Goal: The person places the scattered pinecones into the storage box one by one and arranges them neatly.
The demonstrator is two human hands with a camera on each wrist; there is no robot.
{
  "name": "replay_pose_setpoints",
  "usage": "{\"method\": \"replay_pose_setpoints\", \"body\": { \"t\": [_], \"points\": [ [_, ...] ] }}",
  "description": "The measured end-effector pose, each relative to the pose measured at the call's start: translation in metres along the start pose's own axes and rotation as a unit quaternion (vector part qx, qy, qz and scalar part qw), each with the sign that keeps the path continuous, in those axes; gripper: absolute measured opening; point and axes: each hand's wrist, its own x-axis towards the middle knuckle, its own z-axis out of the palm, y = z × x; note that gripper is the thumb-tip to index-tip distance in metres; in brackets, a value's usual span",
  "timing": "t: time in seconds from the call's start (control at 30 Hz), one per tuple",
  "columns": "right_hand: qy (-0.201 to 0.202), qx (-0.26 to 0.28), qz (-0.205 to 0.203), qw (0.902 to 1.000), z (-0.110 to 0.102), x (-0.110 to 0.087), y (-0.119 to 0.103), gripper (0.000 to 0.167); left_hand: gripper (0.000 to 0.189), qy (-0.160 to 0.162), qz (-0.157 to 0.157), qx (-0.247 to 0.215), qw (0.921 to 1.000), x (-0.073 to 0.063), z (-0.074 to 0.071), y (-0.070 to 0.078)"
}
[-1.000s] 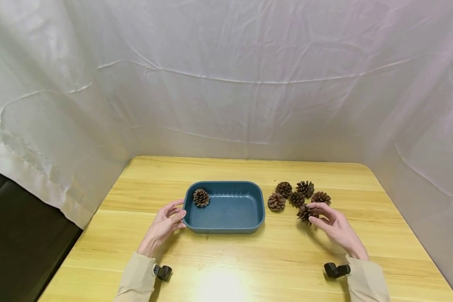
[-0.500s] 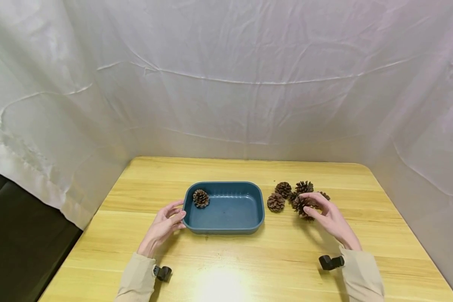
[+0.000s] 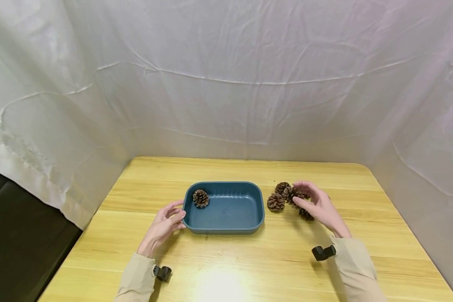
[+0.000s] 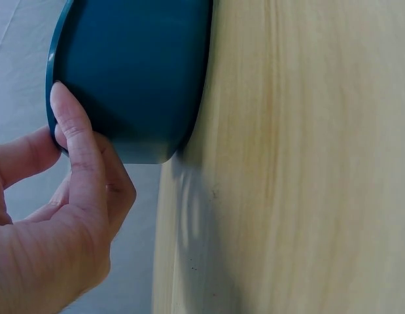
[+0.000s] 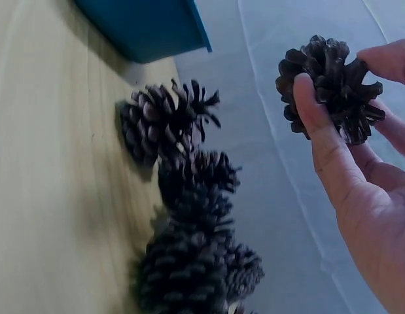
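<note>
The wooden worktop (image 3: 219,251) is enclosed behind and at the sides by pale cloth (image 3: 249,105); its far edge is seen beyond the left hand (image 3: 164,224) and the right hand (image 3: 320,206). Between them, nearer, wide wood is shown. By the left hand, the end of one blue tray (image 3: 226,216) is pinched; inside, just right of this hand, one resting cone (image 3: 201,198) is counted. By the right hand, one lifted cone (image 5: 330,88) is pinched; around it at least four loose cones (image 5: 150,124) are counted, partly hidden.

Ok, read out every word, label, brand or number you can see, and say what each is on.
None: no readable text on the blue tray, pine cones, table or curtain.
The black wrist cameras look too small to tell if anything is printed on them.
</note>
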Motion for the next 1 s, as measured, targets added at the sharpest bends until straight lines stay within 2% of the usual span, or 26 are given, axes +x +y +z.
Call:
{"method": "replay_pose_setpoints", "body": {
  "t": [0.17,0.37,0.53,1.0],
  "points": [
    [0.003,0.033,0.0,0.9995,0.006,0.011,-0.007,0.046,0.057,0.001,0.0,0.001,1.0,0.0,0.0,0.0],
    [-0.046,0.052,-0.01,0.9975,0.013,0.026,-0.014,0.049,0.058,-0.001,0.001,-0.002,1.0,0.001,0.0,-0.001],
    [-0.077,0.052,-0.021,0.9954,0.021,0.036,-0.021,0.046,0.058,-0.001,0.001,-0.001,1.0,0.0,0.0,-0.001],
    [-0.109,0.033,-0.04,0.9927,0.04,0.06,-0.038,0.04,0.056,-0.001,0.004,0.006,1.0,0.0,0.001,-0.001]
  ]
}}
